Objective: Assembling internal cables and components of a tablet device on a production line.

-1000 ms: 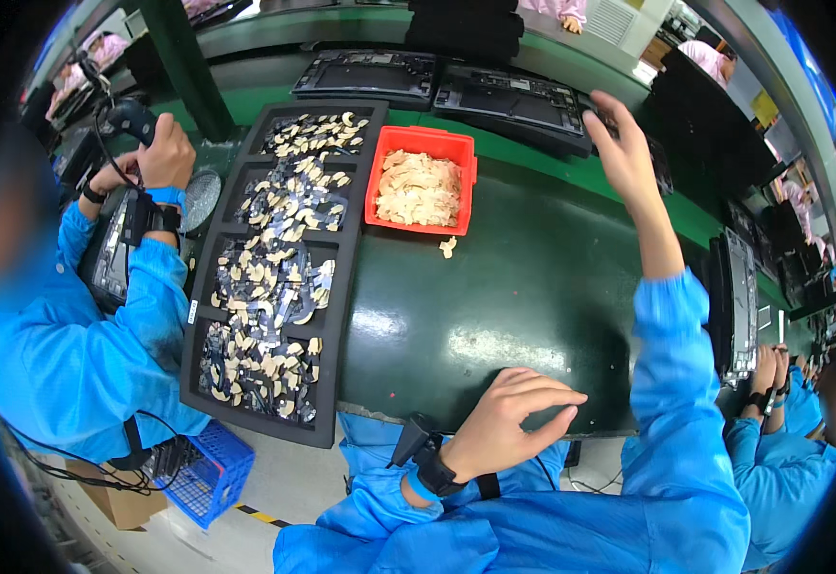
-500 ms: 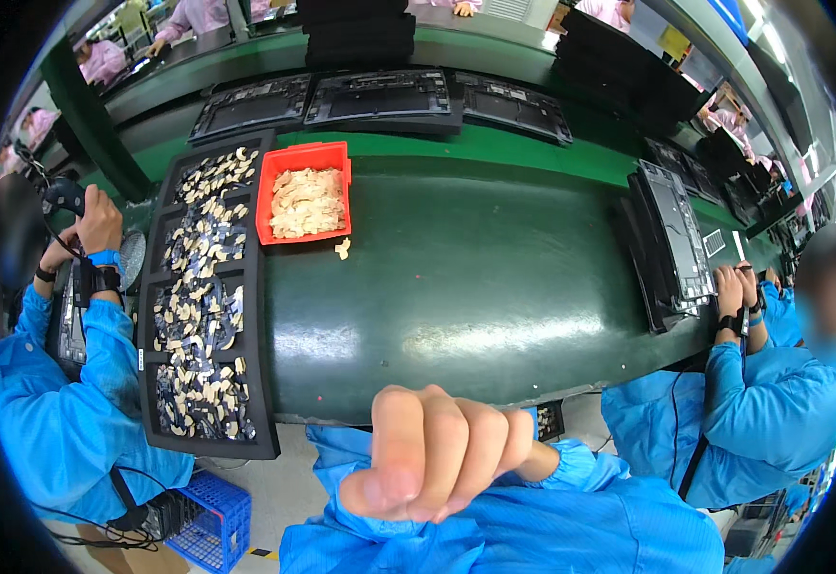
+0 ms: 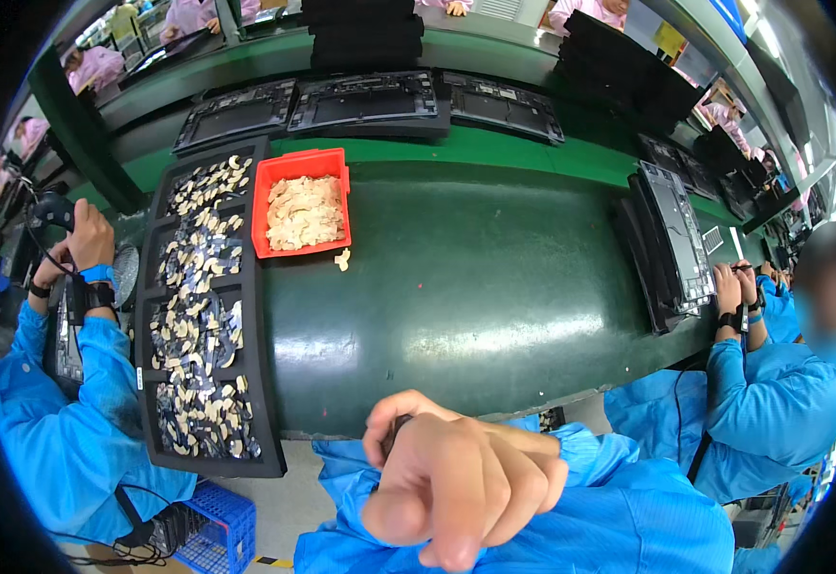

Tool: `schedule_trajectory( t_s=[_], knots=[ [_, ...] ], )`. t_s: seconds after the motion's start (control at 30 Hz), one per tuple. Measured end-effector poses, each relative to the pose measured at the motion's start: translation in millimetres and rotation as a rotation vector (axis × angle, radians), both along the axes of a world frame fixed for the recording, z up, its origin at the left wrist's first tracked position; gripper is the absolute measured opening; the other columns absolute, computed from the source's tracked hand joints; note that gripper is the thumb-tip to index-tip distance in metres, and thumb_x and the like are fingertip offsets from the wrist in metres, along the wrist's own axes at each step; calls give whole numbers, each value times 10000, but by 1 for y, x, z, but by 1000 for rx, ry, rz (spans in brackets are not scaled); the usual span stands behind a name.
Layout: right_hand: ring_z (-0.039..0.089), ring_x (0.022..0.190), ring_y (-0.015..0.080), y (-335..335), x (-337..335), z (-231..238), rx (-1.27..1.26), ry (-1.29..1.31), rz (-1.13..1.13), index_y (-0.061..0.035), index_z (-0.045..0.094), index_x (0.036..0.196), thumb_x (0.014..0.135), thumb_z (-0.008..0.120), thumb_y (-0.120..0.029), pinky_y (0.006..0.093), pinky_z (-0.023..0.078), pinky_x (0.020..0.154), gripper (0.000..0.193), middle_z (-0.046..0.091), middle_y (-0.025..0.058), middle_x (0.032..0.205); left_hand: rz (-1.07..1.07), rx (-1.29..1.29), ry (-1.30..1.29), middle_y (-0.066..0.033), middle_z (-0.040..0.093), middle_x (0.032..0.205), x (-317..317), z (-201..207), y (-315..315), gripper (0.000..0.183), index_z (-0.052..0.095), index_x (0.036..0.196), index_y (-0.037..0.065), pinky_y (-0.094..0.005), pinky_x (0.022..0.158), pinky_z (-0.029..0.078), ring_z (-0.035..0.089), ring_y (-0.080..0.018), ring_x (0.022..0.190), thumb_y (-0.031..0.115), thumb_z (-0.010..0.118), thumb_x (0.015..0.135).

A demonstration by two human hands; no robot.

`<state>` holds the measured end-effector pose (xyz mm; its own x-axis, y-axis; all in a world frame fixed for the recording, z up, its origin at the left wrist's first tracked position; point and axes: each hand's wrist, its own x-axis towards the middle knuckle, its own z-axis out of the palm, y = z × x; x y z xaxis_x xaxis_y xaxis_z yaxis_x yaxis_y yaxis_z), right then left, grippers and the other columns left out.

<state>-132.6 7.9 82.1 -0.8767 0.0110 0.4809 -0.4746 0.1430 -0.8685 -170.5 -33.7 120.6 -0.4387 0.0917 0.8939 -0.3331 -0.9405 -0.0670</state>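
Note:
My left hand (image 3: 470, 478) is raised close to the camera, back up, fingers loosely bent and thumb apart; nothing shows in it. Behind it my right hand (image 3: 416, 406) reaches across from the right, fingers curled round a small dark thing (image 3: 399, 427) beside the left wrist. Most of that dark thing is hidden, so I cannot tell what it is. Both hands are above the near edge of the green table (image 3: 475, 268). Further off stand a red bin (image 3: 260, 206) of cream-coloured thin pieces (image 3: 303, 212) and a black compartment tray (image 3: 257, 316) of small black-and-cream pieces (image 3: 202, 335).
A loose cream piece (image 3: 342, 259) lies beside the bin. Open laptop-like chassis (image 3: 365, 100) line the far side; more stand stacked (image 3: 671, 244) at the right. Co-workers in blue (image 3: 772, 411) sit on both sides. A blue crate (image 3: 222, 521) is on the floor at left.
My left hand has loosened from a fist and turned, dropping slightly to the right. Fingers of my right hand and the dark thing now show behind it. The whole view has shifted slightly.

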Motion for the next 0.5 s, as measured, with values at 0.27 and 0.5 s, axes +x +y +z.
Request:
schedule_trajectory(
  t_s=[0.27, 0.5],
  knots=[
    [672, 1051, 138, 167, -191, 32, 467, -282, 271, -28, 726, 1227, 974, 765, -200, 318, 561, 910, 309, 737, 60, 1137, 953, -999, -450, -13, 582, 544, 0, -32, -42, 452, 573, 594, 107, -352, 595, 345, 517, -187, 494, 294, 638, 1000],
    [586, 1322, 462, 331, -453, -62, 911, -554, -797, 61, 687, 1308, 894, 656, -671, 474, 445, 1129, 842, 650, 280, 1388, 1617, -1765, 121, 52, 634, 710, -1, -98, -20, 249, 665, 724, 153, -339, 729, 380, 575, -159, 708, 277, 798, 894]
  ],
)
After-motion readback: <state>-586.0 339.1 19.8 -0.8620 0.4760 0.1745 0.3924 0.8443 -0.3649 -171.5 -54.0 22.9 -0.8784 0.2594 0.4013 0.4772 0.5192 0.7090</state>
